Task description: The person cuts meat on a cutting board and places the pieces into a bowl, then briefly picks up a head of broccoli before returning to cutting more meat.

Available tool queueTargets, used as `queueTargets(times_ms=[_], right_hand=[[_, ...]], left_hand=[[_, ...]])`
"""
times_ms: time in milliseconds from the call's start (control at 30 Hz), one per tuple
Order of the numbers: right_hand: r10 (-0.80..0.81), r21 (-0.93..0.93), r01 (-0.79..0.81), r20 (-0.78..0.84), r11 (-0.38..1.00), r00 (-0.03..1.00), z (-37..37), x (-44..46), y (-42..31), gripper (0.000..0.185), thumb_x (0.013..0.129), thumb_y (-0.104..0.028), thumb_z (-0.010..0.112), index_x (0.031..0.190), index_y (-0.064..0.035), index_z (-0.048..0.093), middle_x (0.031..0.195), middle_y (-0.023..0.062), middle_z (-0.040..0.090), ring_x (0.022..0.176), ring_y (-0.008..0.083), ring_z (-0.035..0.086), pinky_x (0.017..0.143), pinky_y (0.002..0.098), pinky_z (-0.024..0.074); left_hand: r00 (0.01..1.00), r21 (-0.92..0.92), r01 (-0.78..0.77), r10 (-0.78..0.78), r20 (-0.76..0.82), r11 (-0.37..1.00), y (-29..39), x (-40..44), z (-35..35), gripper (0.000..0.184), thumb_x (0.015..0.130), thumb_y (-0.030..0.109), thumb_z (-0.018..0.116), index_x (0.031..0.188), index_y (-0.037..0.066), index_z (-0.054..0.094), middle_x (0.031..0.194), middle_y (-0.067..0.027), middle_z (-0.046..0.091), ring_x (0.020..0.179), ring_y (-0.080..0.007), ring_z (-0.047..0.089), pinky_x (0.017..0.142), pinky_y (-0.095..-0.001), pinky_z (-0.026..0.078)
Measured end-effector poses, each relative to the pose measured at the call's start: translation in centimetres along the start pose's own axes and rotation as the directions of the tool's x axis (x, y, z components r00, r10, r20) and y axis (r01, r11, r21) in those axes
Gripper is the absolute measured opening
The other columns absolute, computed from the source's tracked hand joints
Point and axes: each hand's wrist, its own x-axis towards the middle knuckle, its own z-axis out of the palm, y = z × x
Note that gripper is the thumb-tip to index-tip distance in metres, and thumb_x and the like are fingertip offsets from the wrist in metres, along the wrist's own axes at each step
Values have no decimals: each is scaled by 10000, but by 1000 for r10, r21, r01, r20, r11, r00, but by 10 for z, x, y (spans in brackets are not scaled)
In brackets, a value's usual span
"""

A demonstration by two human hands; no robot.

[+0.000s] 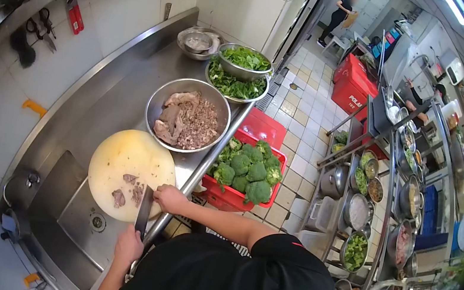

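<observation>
A wide-bladed knife point(144, 211) stands over the right part of the round cutting board point(116, 155). My left hand point(129, 244) is closed around its near end, just off the board's edge. My right hand point(170, 199) has its fingers bent and pressed to the far end of the blade; its fingertips are partly hidden. Left of the blade lie small pieces of cooked-looking meat point(119, 198), some chopped. Beyond the board, a metal bowl point(157, 89) holds chopped meat point(202, 125) and larger meat chunks point(171, 121).
The board spans the steel sink point(60, 203). Leafy greens point(246, 58) fill two bowls at the counter's far end. Broccoli point(249, 168) heaps a red crate point(285, 159) on the right. Racks with several food bowls point(358, 212) stand farther right. Two people are in the background.
</observation>
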Motion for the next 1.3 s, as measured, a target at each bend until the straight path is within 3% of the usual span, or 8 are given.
queueTargets(times_ms=[467,600,833,900,967,1067,1167,1300], right_hand=[[-24,-40,22,-52,999,998,0,-11,-7,159,898,-173,649,1000,-76,723,955,119,692,972,334,662,897,447,532],[222,290,-176,-136,941,965,-10,-30,-9,189,915,-159,653,1035,-28,717,994,166,718,995,356,674,893,445,540],[507,380,-380,-332,844,795,-7,-147,33,197,916,-206,703,1028,-45,722,945,145,723,896,278,708,801,388,558],[649,288,-583,-295,760,701,13,-215,59,223,906,-235,715,1039,-57,725,920,130,735,869,275,715,791,383,564],[894,262,-855,-108,448,436,29,-294,86,251,892,-258,723,1055,-68,737,933,131,753,880,297,727,814,395,574],[950,266,-927,-234,265,205,20,-410,92,251,883,-237,691,1068,-79,750,989,173,759,933,318,734,842,428,580],[886,400,-908,-456,124,-80,-41,-491,101,244,895,-186,638,1096,-68,711,961,198,745,918,353,727,825,452,569],[442,402,-867,-862,295,-249,-186,-601,132,248,933,-136,567,1114,3,664,1016,243,712,957,401,693,844,466,544]], left_hand=[[999,-80,33,-32,18,996,-1,24,18,294,1027,243,507,1197,3,495,987,-348,683,965,-536,657,852,-614,495],[1000,-93,10,-8,28,996,-9,31,25,323,1024,242,510,1225,-11,493,996,-349,682,967,-537,657,859,-607,499],[998,-123,-39,45,43,992,-19,35,23,339,1021,231,514,1252,-16,490,1020,-360,675,996,-533,654,886,-601,497],[998,-127,-36,43,50,991,-22,34,21,336,1022,231,514,1251,-13,490,1034,-355,677,1007,-531,652,896,-600,492],[998,-126,-32,39,53,992,-15,35,18,336,1023,233,514,1254,-9,489,1054,-351,677,1021,-529,650,906,-598,489],[997,-113,19,-11,73,993,-10,30,15,352,1025,241,518,1283,4,485,1097,-343,676,1051,-521,646,920,-588,490],[998,-72,49,-45,44,996,-2,25,14,360,1024,234,518,1305,13,475,1104,-344,675,1060,-520,646,923,-580,494],[994,-137,78,-88,-71,988,-2,29,27,358,973,222,578,1255,3,558,1115,-320,684,1082,-493,651,923,-556,506]])
